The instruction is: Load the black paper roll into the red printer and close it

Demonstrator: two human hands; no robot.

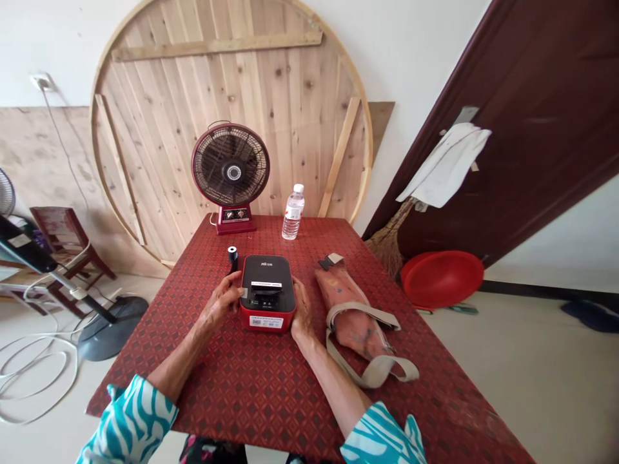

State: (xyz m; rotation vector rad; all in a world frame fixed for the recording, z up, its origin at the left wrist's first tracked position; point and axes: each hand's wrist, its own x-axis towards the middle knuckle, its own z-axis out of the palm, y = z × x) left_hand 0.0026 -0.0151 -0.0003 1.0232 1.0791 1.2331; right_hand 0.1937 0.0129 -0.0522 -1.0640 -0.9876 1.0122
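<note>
A small red box with a black top (pixel 267 316) sits on the red patterned table between my hands. White printing, a pale strip and a white label with a barcode show on it. My left hand (pixel 225 298) grips its left side, with fingertips at a small grey tab on the top edge. Along the opposite side, my right hand (pixel 302 312) is closed against the box, its fingers partly hidden behind it. Just beyond my left hand stands a small black roll with a white core (pixel 233 252). Right of my right hand lies a worn orange-brown bag (pixel 345 299) with a pale strap.
The table (pixel 232 386) carries a dark red fan (pixel 231 171) and a clear water bottle (pixel 293 212) at its far end. A large round wooden board (pixel 290 90) leans behind. Red basins (pixel 442 278) and a broom are right; a stand fan base (pixel 113 327) and cables are left.
</note>
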